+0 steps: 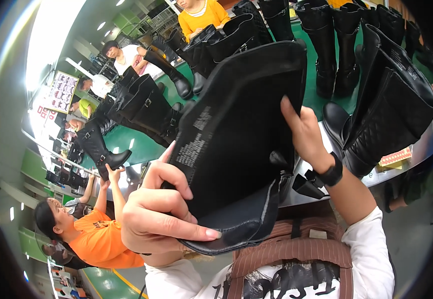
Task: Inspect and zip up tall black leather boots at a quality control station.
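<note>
Boot shaft [241, 134], black, held up over the bench [375, 174] and spread so its lining faces the wearer. Left hand [161, 214] pinches the lower edge, grip clamped; right hand [306, 134] props the far side, fingers closed on it. More boots [390, 104] stand behind.

I hold the boot shaft [241, 144] up in front of my chest, between me and the conveyor table [321, 102]. My left hand [159, 212] grips its lower left edge; my right hand [303, 132] presses against its right side. Behind the shaft, rows of boots [336, 45] stand on the table, running to its far edge. One tall boot [390, 109] stands to the right of my right hand, near the table's near edge. To my left, a seated person [94, 234] reaches up to a boot [97, 147] at the table's left end.
</note>
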`<action>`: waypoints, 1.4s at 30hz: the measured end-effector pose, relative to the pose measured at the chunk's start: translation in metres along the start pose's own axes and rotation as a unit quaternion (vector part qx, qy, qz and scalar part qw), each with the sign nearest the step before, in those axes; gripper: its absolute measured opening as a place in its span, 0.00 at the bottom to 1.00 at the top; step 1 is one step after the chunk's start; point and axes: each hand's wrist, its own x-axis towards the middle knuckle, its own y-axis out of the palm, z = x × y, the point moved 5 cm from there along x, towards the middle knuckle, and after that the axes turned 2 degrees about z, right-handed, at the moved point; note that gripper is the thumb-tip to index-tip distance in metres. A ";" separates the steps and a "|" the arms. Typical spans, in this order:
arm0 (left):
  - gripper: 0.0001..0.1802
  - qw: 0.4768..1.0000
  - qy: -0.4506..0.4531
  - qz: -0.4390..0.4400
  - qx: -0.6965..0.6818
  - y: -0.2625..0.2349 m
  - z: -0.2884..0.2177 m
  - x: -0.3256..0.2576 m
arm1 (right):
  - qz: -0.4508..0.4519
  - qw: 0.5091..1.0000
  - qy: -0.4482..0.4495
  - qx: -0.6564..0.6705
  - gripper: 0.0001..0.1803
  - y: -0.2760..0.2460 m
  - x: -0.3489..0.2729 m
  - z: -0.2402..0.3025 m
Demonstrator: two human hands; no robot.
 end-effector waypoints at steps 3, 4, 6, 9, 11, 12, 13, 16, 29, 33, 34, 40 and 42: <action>0.17 0.999 0.008 0.010 0.034 -0.011 -0.005 0.011 | 0.009 0.993 -0.002 0.117 0.24 0.003 0.010 -0.009; 0.16 0.997 -0.011 -0.042 0.056 -0.016 -0.004 0.014 | 0.007 0.993 -0.038 0.108 0.24 0.005 0.011 -0.008; 0.16 0.975 -0.058 -0.159 0.144 -0.023 -0.003 0.015 | -0.005 0.986 -0.108 0.123 0.22 0.009 0.010 -0.006; 0.12 0.926 -0.142 -0.255 0.241 -0.003 0.013 0.008 | 0.063 0.992 -0.077 -0.078 0.17 0.011 0.001 -0.015; 0.31 0.907 -0.091 -0.308 0.271 0.016 0.027 0.000 | 0.089 0.990 -0.024 -0.104 0.12 0.002 -0.013 -0.028; 0.42 0.889 -0.078 -0.348 0.288 0.024 0.029 -0.011 | 0.078 0.989 -0.072 -0.100 0.13 -0.005 -0.024 -0.028; 0.52 0.863 -0.086 -0.410 0.284 0.033 0.034 -0.026 | 0.093 0.983 -0.106 -0.120 0.14 -0.014 -0.036 -0.029; 0.69 0.856 -0.105 -0.431 0.267 0.075 0.049 -0.066 | 0.113 0.972 0.048 -0.202 0.15 -0.039 -0.072 -0.063; 0.25 0.834 -0.353 -0.297 -0.304 0.243 0.148 -0.129 | 0.289 0.892 0.212 -0.276 0.19 -0.007 -0.097 -0.126; 0.29 0.847 -0.366 -0.285 -0.259 0.245 0.147 -0.129 | 0.382 0.857 0.297 -0.178 0.21 -0.007 -0.094 -0.132; 0.28 0.842 -0.368 -0.289 -0.269 0.245 0.147 -0.128 | 0.381 0.855 0.332 -0.114 0.20 -0.006 -0.096 -0.133; 0.25 0.834 -0.380 -0.304 -0.259 0.238 0.140 -0.124 | 0.243 0.890 0.386 -0.006 0.15 0.006 -0.098 -0.101; 0.26 0.834 -0.398 -0.293 -0.245 0.236 0.139 -0.122 | 0.261 0.917 0.296 0.056 0.16 0.017 -0.083 -0.055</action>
